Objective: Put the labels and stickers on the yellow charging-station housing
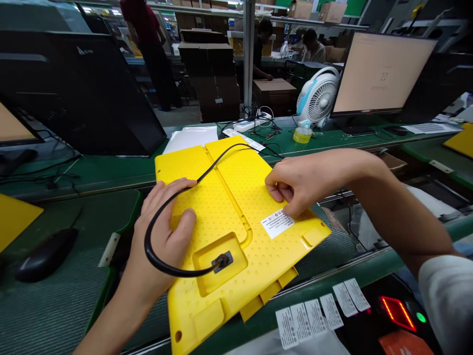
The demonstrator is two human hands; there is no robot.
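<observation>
Both your hands rest on the yellow panel: your left hand lies flat, grasping nothing, and your right hand pinches the white label near the panel's right edge.

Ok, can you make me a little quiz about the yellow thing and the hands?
1. True or false: the left hand lies flat on the yellow panel.
2. What does the right hand press on? A) white sticker B) roll of tape C) mouse
3. What colour is the cable that loops beside the left hand?

Key:
1. True. The palm and fingers rest on the panel.
2. A. The fingertips sit on the white sticker near the panel's edge.
3. Black. It runs from a plug in the panel's dip, round the left hand and up across the panel.
</observation>
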